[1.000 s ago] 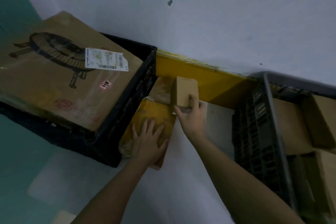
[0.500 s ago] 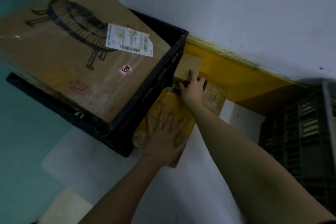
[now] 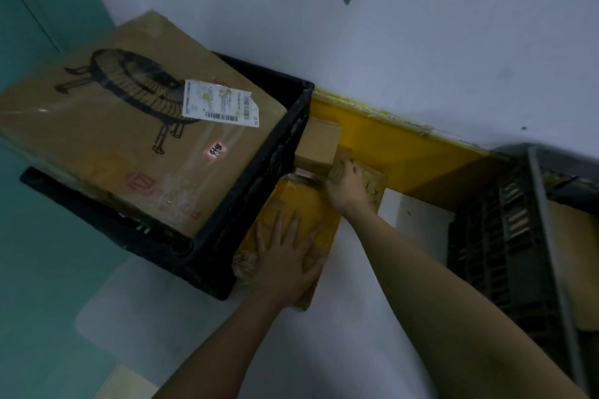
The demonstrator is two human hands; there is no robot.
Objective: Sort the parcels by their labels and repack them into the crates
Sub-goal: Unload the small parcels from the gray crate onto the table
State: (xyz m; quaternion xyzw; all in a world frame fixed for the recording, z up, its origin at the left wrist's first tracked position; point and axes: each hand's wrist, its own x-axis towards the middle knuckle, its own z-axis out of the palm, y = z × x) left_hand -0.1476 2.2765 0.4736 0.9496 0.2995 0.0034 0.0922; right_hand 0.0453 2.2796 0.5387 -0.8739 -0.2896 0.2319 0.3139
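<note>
Parcels are crowding the gap between two crates on the floor. Left hand [image 3: 285,257] is lying flat, fingers spread, on a yellow parcel [image 3: 299,214] wedged against the black crate [image 3: 259,178]. Right hand [image 3: 345,183] is curling its fingers on a small box [image 3: 319,141] leaning against that crate, with a brown parcel [image 3: 376,181] beneath. A big carton [image 3: 129,139] with a label [image 3: 220,104] is filling the black crate. A grey crate [image 3: 505,236] is standing to the right.

Yellow parcel [image 3: 291,204] beside black crate [image 3: 246,204], floor-level
</note>
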